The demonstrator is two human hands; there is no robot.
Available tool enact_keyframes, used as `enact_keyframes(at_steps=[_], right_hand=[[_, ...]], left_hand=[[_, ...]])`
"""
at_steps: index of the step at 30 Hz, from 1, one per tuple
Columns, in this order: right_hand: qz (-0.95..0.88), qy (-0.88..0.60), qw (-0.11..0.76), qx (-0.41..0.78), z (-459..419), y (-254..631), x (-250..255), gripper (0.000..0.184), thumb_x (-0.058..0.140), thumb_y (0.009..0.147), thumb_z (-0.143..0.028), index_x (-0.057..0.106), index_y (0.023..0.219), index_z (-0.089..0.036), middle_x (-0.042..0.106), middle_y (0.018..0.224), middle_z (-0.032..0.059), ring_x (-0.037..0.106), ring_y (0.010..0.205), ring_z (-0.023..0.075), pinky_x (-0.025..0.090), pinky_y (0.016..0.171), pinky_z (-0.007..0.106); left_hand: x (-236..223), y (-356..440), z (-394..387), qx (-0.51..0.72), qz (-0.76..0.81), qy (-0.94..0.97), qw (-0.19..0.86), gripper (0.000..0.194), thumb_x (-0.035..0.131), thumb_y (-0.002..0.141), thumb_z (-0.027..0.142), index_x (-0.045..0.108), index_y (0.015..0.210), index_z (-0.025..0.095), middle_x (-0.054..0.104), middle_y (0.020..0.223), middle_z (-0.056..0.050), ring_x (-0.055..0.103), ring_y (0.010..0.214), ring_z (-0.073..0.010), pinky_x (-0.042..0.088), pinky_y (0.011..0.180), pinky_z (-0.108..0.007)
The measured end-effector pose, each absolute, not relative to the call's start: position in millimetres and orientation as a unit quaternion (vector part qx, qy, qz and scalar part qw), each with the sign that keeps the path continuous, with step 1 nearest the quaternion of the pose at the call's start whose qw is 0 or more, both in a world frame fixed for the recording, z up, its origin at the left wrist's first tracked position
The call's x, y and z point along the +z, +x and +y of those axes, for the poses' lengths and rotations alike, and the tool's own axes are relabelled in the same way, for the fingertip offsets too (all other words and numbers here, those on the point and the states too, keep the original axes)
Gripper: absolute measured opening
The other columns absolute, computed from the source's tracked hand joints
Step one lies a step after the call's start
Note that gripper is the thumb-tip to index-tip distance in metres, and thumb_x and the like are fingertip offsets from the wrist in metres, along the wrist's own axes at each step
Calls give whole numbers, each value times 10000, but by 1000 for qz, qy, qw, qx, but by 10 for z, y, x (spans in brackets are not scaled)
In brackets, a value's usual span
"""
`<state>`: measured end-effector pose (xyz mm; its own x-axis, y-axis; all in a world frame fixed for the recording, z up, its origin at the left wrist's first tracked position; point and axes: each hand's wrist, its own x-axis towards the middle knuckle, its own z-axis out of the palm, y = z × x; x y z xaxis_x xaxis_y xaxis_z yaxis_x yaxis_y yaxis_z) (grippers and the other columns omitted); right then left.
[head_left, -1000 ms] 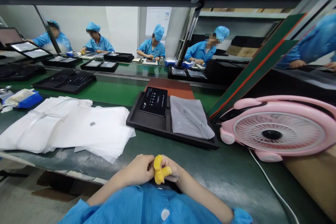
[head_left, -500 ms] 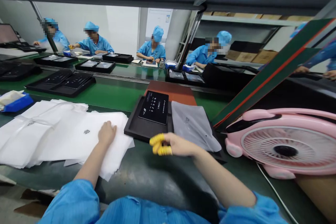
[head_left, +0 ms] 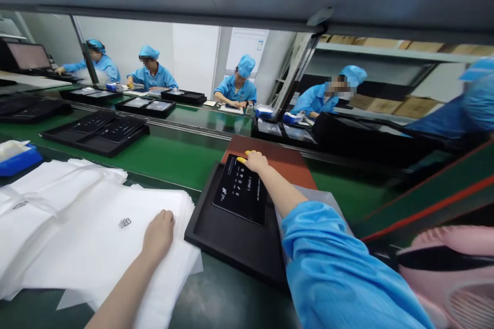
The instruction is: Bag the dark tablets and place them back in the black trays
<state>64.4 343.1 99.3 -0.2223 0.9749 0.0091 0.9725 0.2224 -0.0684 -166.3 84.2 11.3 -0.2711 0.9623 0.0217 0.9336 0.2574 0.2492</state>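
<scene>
My left hand rests on a stack of white sleeves with a small printed mark; its fingers lie loosely bent on the top sleeve, near the stack's right edge. My right hand, with yellow finger cots, reaches forward and closes on the far edge of a black tablet printed with white icons and text. The tablet lies tilted in a black tray. Right of it, a grey translucent sleeve is mostly hidden behind my forearm.
A brown board lies behind the tray on the green belt. More trays, one holding dark tablets, stand to the left. A blue box sits at the left edge, a pink fan at right. Several co-workers sit opposite.
My right hand has moved forward from before the tray to the tablet's far edge. My left hand stays on the white stack. The view has shifted, and the fan is farther right.
</scene>
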Motion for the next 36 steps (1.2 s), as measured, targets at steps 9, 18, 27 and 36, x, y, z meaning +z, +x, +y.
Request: enact_keyframes(at_steps=[9,18,27,36], right_hand=[[-796,-606,-1,0,3610,714,1496,510,279,886,-433,577,1103,-81,582,1119,189,564,992,251,406,753,323],[-884,-463,-24,-62,2459,629,2389,619,563,605,-694,663,867,-142,636,831,92,578,801,221,404,682,306],[-761,-554,337,-27,1435,1515,2275,473,605,650,-587,620,670,-114,560,592,32,563,684,202,422,641,328],[-382,-457,762,255,168,2119,1504,273,754,542,-399,672,738,-228,623,729,5,584,659,189,503,634,382]], left_hand=[[33,-1722,883,121,802,583,50,165,422,851,258,540,884,148,572,918,-95,527,885,-223,386,763,-321],[49,-1803,869,159,811,562,20,203,428,841,325,544,864,160,584,920,-103,531,893,-238,387,771,-332],[158,-1834,835,247,841,480,29,177,333,843,163,509,843,142,598,899,-138,560,867,-244,396,739,-338],[862,-1518,297,372,788,490,24,132,318,863,237,432,802,211,561,729,-20,553,733,-171,403,689,-275]])
